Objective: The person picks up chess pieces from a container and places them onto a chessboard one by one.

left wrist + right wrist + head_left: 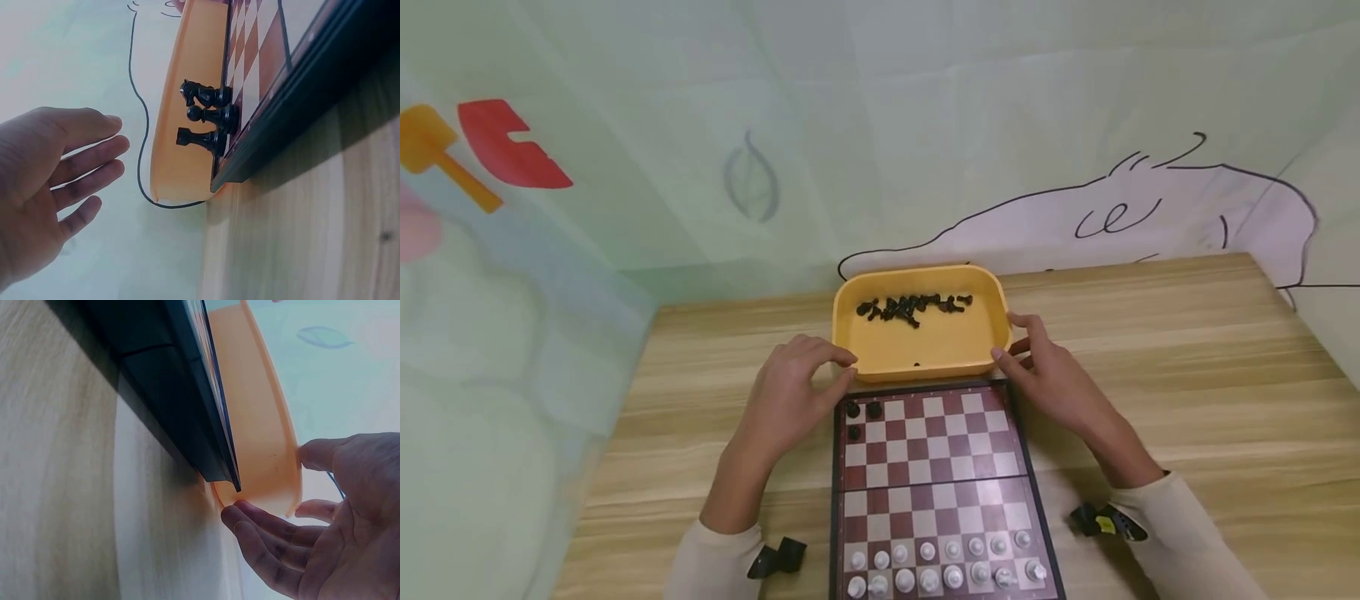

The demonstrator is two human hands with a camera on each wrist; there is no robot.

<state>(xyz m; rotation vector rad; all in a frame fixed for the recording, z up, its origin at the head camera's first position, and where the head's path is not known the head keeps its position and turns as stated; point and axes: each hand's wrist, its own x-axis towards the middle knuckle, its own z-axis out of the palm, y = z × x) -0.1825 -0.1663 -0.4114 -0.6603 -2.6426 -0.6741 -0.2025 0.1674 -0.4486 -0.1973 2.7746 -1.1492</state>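
Note:
A yellow plastic tray (pixel 880 346) stands behind the chessboard (pixel 928 446), with several black chess pieces (pixel 902 308) lying in it. My right hand (pixel 1048 379) holds the tray's right front corner between thumb and fingers. Beside the left front corner is my left hand (pixel 790 392); in the left wrist view its fingers (pixel 94 156) are extended, apart from the tray, and hold nothing. At the board's far left corner stand a black rook (pixel 200 139), a black knight (pixel 203 94) and a black pawn (pixel 212 115).
White chess pieces (pixel 928 577) stand in two rows at the board's near end. The wooden table (pixel 1180 358) extends to both sides. A printed cloth (pixel 1000 125) hangs right behind the table's far edge.

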